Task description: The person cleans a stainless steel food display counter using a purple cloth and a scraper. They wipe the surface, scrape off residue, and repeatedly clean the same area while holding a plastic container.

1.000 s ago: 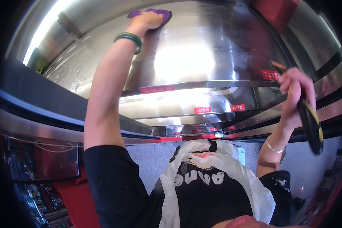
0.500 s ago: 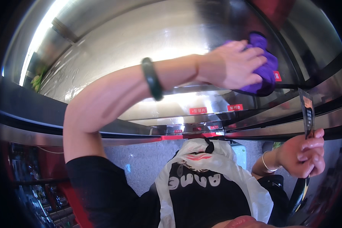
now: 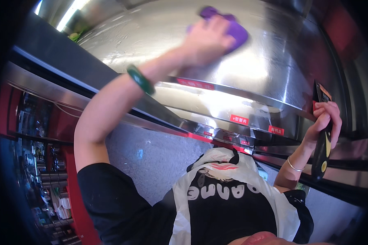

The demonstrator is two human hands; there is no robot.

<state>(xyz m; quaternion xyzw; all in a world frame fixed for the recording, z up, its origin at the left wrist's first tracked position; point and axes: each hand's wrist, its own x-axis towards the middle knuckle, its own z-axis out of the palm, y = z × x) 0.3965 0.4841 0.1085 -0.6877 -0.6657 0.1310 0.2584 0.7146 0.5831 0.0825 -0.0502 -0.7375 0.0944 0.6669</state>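
At one o'clock, my left fingers (image 3: 220,27) spread over the purple fabric cloth (image 3: 238,36), probably soft; my right fingers (image 3: 335,116) hold the stiff-looking black-yellow scraper (image 3: 324,148) by its handle (image 3: 321,162).

Lighting bright above, uneven below. White tube lamp (image 3: 71,15) visible at upper left, overexposed to plain white. Strong glare on stainless-steel panel (image 3: 253,53), right of centre; second hot patch on lower steel shelf (image 3: 216,102). Left hand (image 3: 206,41) and purple cloth (image 3: 238,34) motion-blurred; right hand (image 3: 327,118) and scraper (image 3: 323,153) fairly sharp. Upper red label (image 3: 195,84) soft, hazy. Lower-left shelving (image 3: 53,192) dim, detail poor. Grey floor (image 3: 163,157) cool-toned, moderately lit. Fisheye distortion bends straight edges toward rim; corners vignetted to black.
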